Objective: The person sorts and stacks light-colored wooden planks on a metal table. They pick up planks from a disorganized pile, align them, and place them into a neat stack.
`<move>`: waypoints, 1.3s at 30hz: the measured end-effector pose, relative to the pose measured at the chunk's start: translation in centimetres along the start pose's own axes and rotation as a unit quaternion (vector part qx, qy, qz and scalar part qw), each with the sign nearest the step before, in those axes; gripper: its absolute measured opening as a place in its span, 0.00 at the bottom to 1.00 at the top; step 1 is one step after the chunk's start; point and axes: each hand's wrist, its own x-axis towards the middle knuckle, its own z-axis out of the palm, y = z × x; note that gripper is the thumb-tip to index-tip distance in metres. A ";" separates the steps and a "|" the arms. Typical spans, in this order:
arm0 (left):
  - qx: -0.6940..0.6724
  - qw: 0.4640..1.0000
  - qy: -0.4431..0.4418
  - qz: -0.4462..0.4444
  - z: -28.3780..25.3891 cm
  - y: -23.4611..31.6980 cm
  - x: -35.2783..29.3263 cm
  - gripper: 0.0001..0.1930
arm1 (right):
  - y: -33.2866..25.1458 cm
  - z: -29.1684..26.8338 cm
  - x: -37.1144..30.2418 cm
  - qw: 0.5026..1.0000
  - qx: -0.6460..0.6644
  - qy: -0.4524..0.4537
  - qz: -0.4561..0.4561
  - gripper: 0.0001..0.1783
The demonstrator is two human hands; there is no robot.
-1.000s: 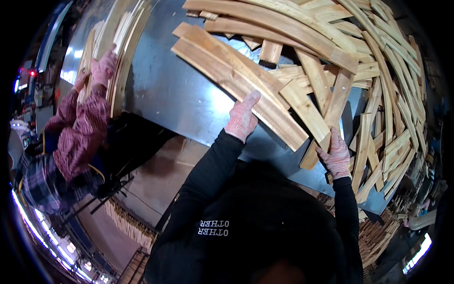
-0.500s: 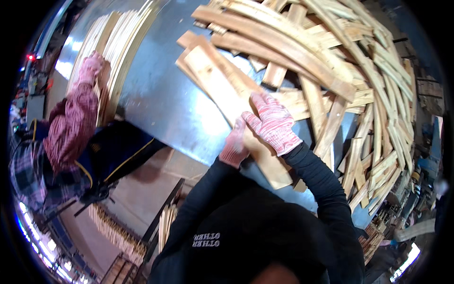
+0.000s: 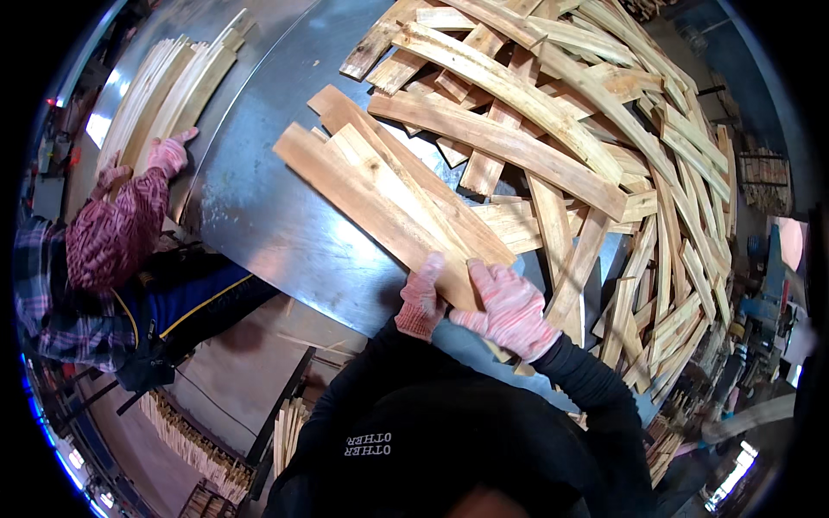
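Observation:
A flat wooden board [image 3: 354,205] slants from the upper left toward me over the metal table. My left hand [image 3: 420,300], in a pink-and-white knit glove, closes around its near end from the left edge. My right hand [image 3: 511,316], gloved alike, grips the same end from the right, its thumb stretched toward my left hand. Partly covered by this board is a paler knotty board [image 3: 389,186]. A browner board [image 3: 445,200] lies along their right side. The undersides of both hands are hidden.
A large heap of loose wooden boards [image 3: 535,121] covers the right and far parts of the metal table [image 3: 259,190]. At the left, a co-worker's gloved hands [image 3: 166,155] are at a row of strips [image 3: 164,95]. More strips [image 3: 289,427] stand below the table.
The board in my hands now lies across the knotty one, its far end farther left. My hands have come nearer to me in the picture. The co-worker's hands have moved nearer along the strips.

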 end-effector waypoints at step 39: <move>0.585 0.730 0.314 0.162 -3.9 12.7 -3.8 0.27 | 8.8 2.9 -4.9 0.447 0.881 -0.152 0.027 0.50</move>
